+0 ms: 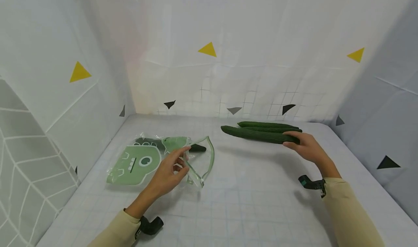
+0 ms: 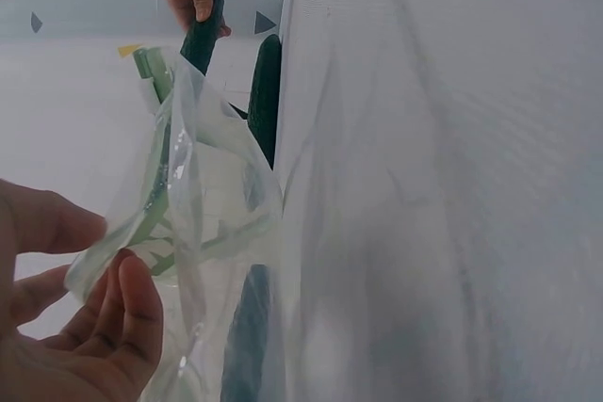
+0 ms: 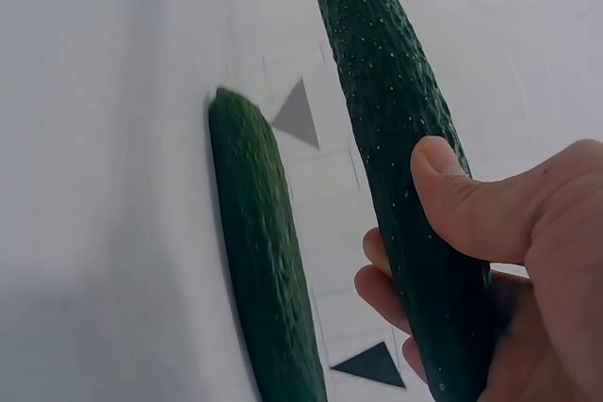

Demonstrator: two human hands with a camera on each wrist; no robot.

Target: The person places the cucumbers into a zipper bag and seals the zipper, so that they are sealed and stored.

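My left hand (image 1: pixel 169 172) pinches the edge of a clear plastic zip bag (image 1: pixel 134 165) with a green cartoon monster print. The bag's green-rimmed mouth gapes toward the right. Inside it lies a dark cucumber (image 1: pixel 197 148), partly hidden by the print; the left wrist view shows it through the film (image 2: pixel 247 336). At the right, my right hand (image 1: pixel 305 145) grips another cucumber (image 1: pixel 254 134) near one end, thumb on one side and fingers on the other (image 3: pixel 400 138). That cucumber is held above the table, its far end pointing left.
Behind the held cucumber, further cucumbers (image 1: pixel 267 124) lie side by side near the back of the white table (image 1: pixel 248 203). White walls with yellow and black triangles enclose the left, back and right sides. A grey panel with white web lines (image 1: pixel 23 160) stands at far left.
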